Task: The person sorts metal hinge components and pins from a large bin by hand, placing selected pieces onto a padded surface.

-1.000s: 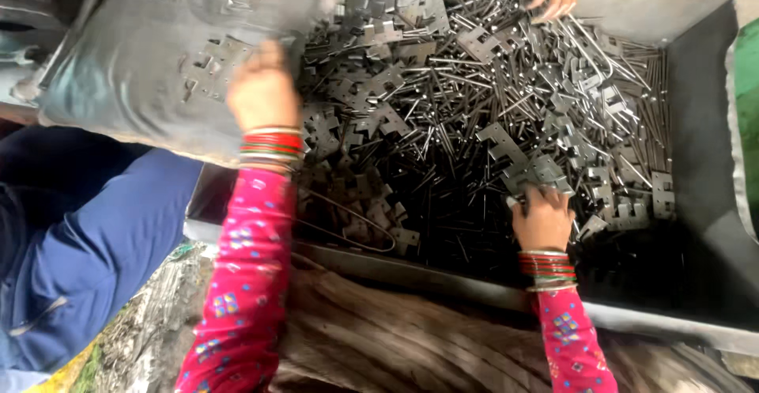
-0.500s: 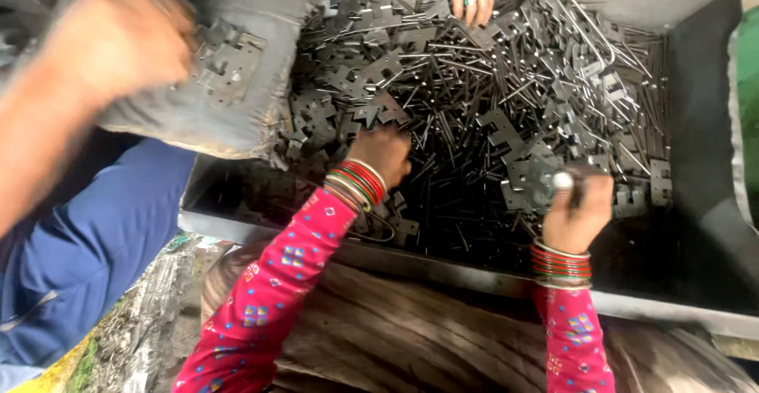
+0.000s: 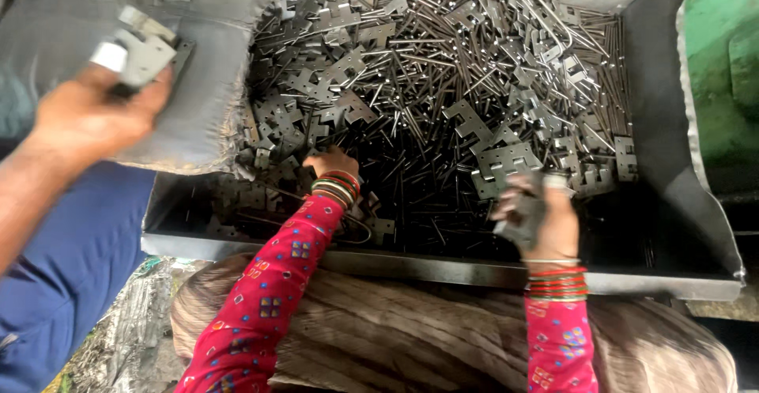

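One metal bin [image 3: 672, 203] holds two kinds of parts, both too many to count: flat notched plates [image 3: 506, 160] and thin rods [image 3: 443, 69]. One grey sack [image 3: 213, 85] lies over its left corner. Two hands in red sleeves, left [image 3: 332, 164] and right [image 3: 541, 215], are in the bin; a third hand [image 3: 87, 116], a co-worker's, holds one plate [image 3: 142, 49].

No packages, labels, signs or screens visible.

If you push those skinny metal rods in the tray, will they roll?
Probably a little: the thin rods look round and smooth. They lie tangled with flat notched plates, which would likely stop them. Being metal, they should stay stiff and feel heavy together.
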